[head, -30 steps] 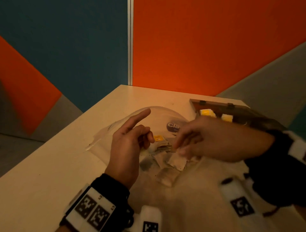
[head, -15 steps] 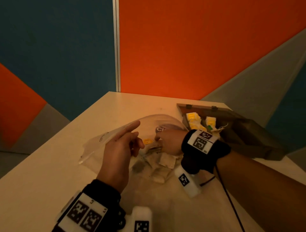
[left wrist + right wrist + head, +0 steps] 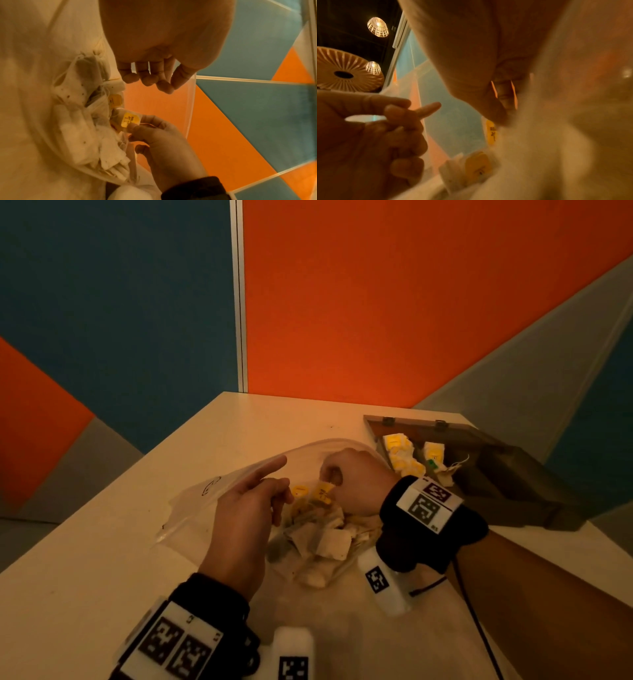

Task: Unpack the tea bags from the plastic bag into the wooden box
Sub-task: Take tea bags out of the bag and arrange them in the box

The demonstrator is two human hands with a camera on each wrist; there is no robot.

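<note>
- A clear plastic bag [image 3: 219,494] lies on a pale cream bench [image 3: 85,577], its mouth held open, with a heap of white paper tea bags [image 3: 322,539] inside it.
- The left hand [image 3: 246,518] holds the bag's upper edge: its grip pinches the plastic between thumb and curled fingers, while the index finger points straight out.
- The right hand [image 3: 349,477] reaches into the bag's mouth. Its grip is pinched on a white tea bag with a yellow paper tag [image 3: 130,119], thumb and fingertips pressed together on it just above the heap.
- A second yellow tag [image 3: 300,491] shows beside it among the heap.
- An open dark wooden box [image 3: 513,474] stands on the bench just right of the bag, its lid laid back, with several yellow-tagged tea bags [image 3: 404,453] in its compartments.
- Orange, teal and grey wall panels [image 3: 376,302] rise behind the bench.
- Both wrists wear black bands with printed square markers.
</note>
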